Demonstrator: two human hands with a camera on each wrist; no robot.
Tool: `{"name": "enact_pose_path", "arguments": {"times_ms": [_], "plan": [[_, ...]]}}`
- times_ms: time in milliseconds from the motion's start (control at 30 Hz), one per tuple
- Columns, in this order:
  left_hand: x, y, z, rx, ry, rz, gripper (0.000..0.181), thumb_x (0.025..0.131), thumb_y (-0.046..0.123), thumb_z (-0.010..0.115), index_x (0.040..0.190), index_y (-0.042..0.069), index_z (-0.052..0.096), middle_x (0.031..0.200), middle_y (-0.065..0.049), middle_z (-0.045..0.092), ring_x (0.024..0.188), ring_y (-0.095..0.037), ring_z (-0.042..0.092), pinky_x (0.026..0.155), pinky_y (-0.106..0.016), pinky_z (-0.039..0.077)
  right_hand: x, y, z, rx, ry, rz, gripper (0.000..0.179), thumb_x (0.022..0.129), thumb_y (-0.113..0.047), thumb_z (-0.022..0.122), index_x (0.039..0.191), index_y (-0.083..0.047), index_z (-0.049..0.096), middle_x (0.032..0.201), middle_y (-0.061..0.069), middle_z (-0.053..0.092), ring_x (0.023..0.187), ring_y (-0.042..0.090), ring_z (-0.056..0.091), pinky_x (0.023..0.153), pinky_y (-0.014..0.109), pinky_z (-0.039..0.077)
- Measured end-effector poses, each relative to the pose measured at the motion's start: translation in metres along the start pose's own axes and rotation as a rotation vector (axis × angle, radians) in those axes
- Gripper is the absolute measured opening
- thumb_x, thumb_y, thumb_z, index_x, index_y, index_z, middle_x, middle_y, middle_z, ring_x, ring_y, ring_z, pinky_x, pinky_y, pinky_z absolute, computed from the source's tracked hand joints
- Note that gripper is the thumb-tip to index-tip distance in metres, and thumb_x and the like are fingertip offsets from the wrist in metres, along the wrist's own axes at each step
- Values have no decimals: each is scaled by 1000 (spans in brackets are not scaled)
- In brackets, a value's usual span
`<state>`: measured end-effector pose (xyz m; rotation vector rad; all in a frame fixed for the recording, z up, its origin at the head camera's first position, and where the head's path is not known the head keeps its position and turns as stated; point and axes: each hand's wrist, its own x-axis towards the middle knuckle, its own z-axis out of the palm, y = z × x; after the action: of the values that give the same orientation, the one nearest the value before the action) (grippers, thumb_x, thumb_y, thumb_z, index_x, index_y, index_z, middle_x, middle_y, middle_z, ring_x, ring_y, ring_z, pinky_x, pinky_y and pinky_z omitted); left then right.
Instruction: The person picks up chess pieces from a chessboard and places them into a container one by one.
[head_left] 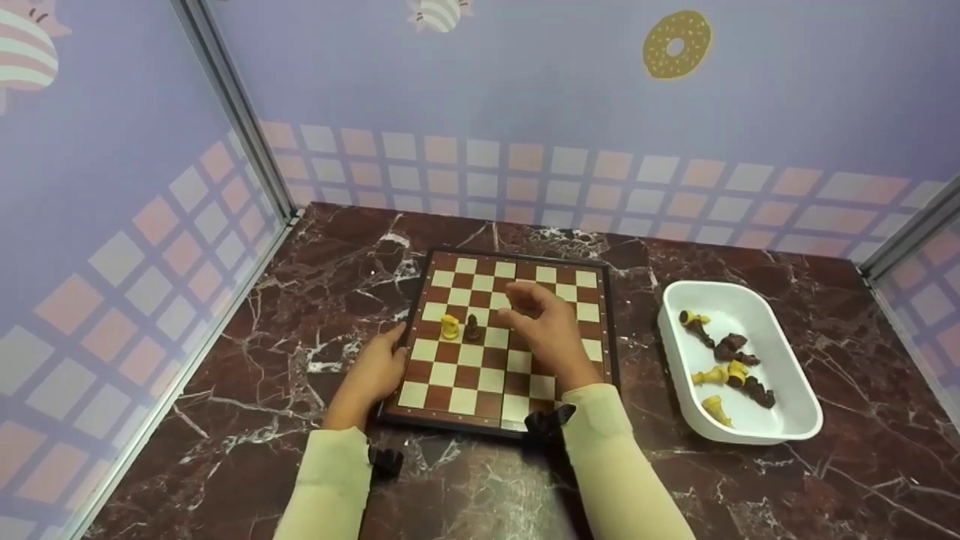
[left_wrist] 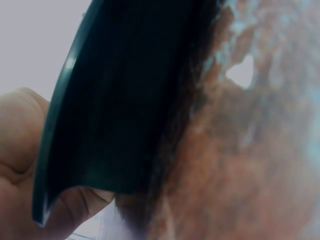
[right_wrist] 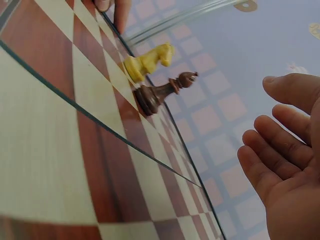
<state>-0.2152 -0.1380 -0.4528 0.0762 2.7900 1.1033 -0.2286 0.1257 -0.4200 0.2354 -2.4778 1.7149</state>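
A folding chessboard with brown and cream squares lies on the marble tabletop. A yellow knight and a dark brown bishop stand upright, side by side on its left half. My left hand holds the board's left edge; in the left wrist view its fingers bend around a dark edge. My right hand hovers over the board, to the right of the bishop, thumb apart from bent fingers and holding nothing. In the right wrist view the bishop overlaps part of the yellow knight.
A white tray stands right of the board, with several yellow and dark brown chess pieces lying jumbled in it. Patterned purple walls enclose the back and sides of the marble tabletop.
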Motion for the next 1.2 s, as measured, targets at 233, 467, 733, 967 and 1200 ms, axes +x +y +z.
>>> {"name": "enact_pose_path", "arguments": {"times_ms": [233, 467, 733, 967, 1200], "plan": [[-2, 0, 0, -12, -7, -6, 51, 95, 14, 42, 144, 11, 27, 143, -21, 34, 131, -34, 34, 105, -50, 32, 4, 0, 13, -41, -30, 14, 35, 79, -32, 69, 113, -28, 60, 113, 0, 63, 103, 9, 59, 89, 31, 49], [-2, -1, 0, 1, 4, -2, 50, 95, 14, 42, 143, 10, 29, 141, -23, 36, 131, -36, 33, 106, -51, 31, 8, 1, 23, -81, -88, 37, 32, 80, -32, 68, 111, -28, 61, 112, 5, 63, 102, 11, 58, 86, 33, 50], [-2, 1, 1, 0, 20, 0, 50, 95, 13, 42, 143, 10, 30, 138, -24, 39, 129, -36, 36, 105, -50, 32, 9, 0, 29, -121, -152, 65, 36, 81, -31, 67, 116, -21, 61, 113, -4, 62, 105, 13, 58, 90, 36, 48], [-2, 2, 1, 6, 29, 6, 49, 94, 13, 43, 142, 9, 32, 137, -25, 40, 128, -36, 38, 106, -49, 32, 13, 2, 34, -185, -205, 69, 33, 83, -29, 65, 115, -22, 61, 110, -6, 63, 104, 13, 58, 90, 36, 47], [-3, 1, 0, 13, 37, 14, 49, 94, 12, 44, 141, 8, 33, 136, -26, 42, 127, -37, 38, 106, -49, 32, 14, 6, 43, -189, -219, 91, 29, 85, -27, 63, 113, -22, 63, 105, -10, 64, 99, 10, 59, 86, 35, 49]]}}
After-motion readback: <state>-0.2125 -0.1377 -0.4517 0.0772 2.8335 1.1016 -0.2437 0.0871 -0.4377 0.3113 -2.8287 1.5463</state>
